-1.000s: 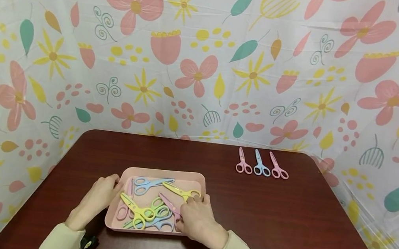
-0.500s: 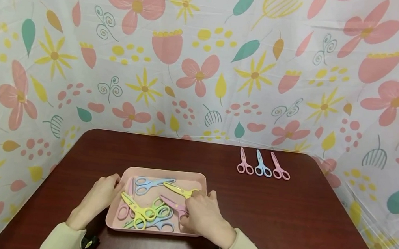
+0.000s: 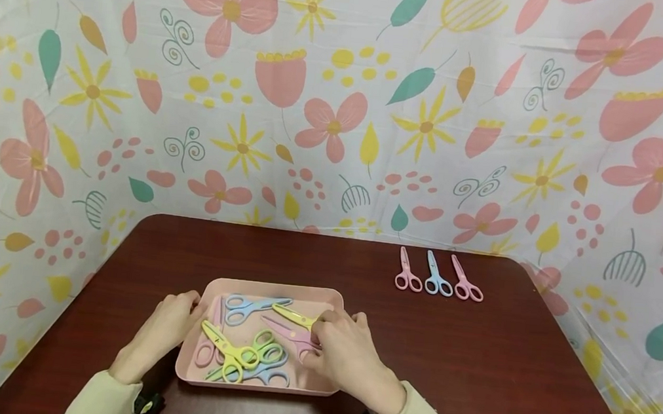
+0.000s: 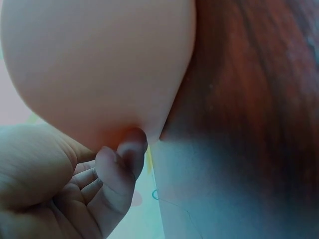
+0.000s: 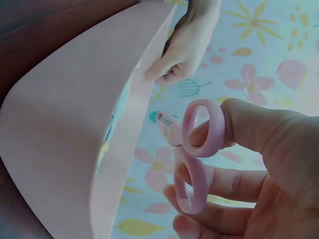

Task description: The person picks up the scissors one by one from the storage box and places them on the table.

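Observation:
My left hand pinches the left rim of a pink tray; in the left wrist view its thumb and a fingertip close on the tray wall. My right hand is over the tray's right side and holds pink scissors by the handles, blades pointing left. The right wrist view shows the fingers at the two pink handle loops, above the tray edge. Yellow scissors lie behind, their handles hidden by the right hand. Blue scissors rest at the tray's back.
In the tray's left and front are yellow scissors, pink scissors, green scissors and blue scissors, partly overlapping. Two pink scissors and one blue pair stand in a row at the table's back right. A flowered cloth hangs behind.
My right hand has moved right and slightly up, and the pink scissors in it have turned, their tip rising a little. The left hand stays on the tray rim.

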Motion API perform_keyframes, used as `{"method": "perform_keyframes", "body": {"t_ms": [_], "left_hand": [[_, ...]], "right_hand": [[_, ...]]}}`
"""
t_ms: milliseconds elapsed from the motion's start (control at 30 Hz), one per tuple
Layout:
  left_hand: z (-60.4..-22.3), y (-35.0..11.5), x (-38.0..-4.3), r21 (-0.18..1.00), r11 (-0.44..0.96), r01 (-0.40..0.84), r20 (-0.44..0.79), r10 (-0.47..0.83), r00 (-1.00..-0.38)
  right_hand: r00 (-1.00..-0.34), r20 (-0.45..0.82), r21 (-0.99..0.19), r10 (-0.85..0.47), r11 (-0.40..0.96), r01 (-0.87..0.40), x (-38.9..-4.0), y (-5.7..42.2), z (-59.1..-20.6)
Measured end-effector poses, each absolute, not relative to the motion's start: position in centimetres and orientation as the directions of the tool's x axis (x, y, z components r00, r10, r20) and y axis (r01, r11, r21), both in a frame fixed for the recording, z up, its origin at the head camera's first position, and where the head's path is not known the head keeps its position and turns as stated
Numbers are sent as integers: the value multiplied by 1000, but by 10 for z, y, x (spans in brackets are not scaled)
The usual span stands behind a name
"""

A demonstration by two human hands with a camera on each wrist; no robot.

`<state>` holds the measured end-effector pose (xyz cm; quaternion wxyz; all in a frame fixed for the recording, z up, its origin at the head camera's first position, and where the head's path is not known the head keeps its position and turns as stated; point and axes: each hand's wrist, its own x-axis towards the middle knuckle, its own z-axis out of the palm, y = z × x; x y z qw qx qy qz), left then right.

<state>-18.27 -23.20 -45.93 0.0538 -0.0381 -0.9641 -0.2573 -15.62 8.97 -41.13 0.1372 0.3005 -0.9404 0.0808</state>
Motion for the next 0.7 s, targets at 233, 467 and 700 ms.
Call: {"method": "perform_keyframes", "body": {"t_ms": [233,467,700], "left_hand": [[-457,-231,-183,486,866,121,135,63,-989],[-461,-233,-184,481,870,104,125,49,-991],[-462,-233,-184,473,875,103,122,50,-991]], "right_hand": [[-773,363,-101,-519,803,-587,-163,93,-413],[-828,382,-197,-411,839,-508,-180,102,-410],[-855,429,-276,-291,859,-431,-198,114,-414]]}}
